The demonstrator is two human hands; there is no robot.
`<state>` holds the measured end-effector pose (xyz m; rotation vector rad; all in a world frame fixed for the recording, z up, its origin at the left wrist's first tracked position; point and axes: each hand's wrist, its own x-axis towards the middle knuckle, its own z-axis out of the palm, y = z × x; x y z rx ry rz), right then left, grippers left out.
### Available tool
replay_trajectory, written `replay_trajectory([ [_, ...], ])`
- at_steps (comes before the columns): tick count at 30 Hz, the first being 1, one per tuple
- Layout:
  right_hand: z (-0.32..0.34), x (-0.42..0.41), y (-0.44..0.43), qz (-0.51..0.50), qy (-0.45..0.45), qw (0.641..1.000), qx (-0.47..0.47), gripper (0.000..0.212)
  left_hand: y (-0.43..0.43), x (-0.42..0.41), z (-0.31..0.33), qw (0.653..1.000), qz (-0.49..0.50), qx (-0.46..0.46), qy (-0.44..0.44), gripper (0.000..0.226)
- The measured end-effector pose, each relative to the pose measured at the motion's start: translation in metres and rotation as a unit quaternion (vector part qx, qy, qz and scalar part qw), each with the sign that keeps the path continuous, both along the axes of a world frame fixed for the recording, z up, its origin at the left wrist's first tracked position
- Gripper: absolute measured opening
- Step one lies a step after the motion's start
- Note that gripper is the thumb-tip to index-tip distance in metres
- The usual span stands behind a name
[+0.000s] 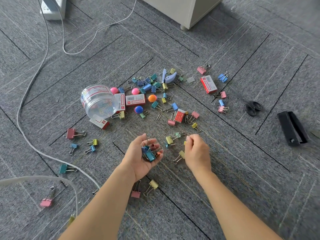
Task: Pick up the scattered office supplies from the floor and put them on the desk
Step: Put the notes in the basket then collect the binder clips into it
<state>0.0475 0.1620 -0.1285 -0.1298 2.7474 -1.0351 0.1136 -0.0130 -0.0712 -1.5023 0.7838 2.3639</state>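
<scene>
Palm up, my left hand (144,154) is cupping a small heap of binder clips (149,152), while my right hand (197,152) is hovering beside it with fingers loosely curled, pinching something small and yellow. Beyond them a clear plastic jar (97,101) is lying tipped on the carpet (242,170), paper clips inside, and loose clips, staple boxes (208,84) and scissors (253,107) are sitting scattered around, leaving bare carpet only near my forearms.

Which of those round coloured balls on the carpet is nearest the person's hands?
The blue ball, lying just below the staple boxes; the orange one and the two pink ones sit farther away.
</scene>
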Motion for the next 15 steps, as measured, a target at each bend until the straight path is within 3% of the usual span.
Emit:
replay_trajectory([
  [3,0.019,0.003,-0.010,-0.054,-0.050,0.995,-0.062,0.022,0.010,-0.004,-0.002,0.998,-0.037,-0.059,-0.006,0.027],
  [5,0.041,0.010,-0.024,-0.032,-0.059,0.990,-0.122,0.018,0.018,-0.008,0.002,0.995,-0.060,-0.074,-0.003,0.027],
  [8,0.061,0.023,-0.037,0.076,0.019,0.989,-0.122,0.016,0.025,-0.011,0.007,0.998,-0.059,-0.025,-0.004,0.027],
  [11,0.059,0.022,-0.027,0.094,0.036,0.986,-0.130,0.019,0.021,-0.012,0.007,0.999,-0.027,0.023,-0.007,0.029],
  [13,0.050,0.017,-0.009,0.071,0.017,0.992,-0.101,0.018,0.018,-0.010,0.005,0.999,-0.016,0.027,-0.012,0.028],
  [15,0.042,0.014,0.008,0.099,0.008,0.994,0.034,0.017,0.014,-0.007,0.003,1.000,-0.024,0.005,-0.006,0.023],
])
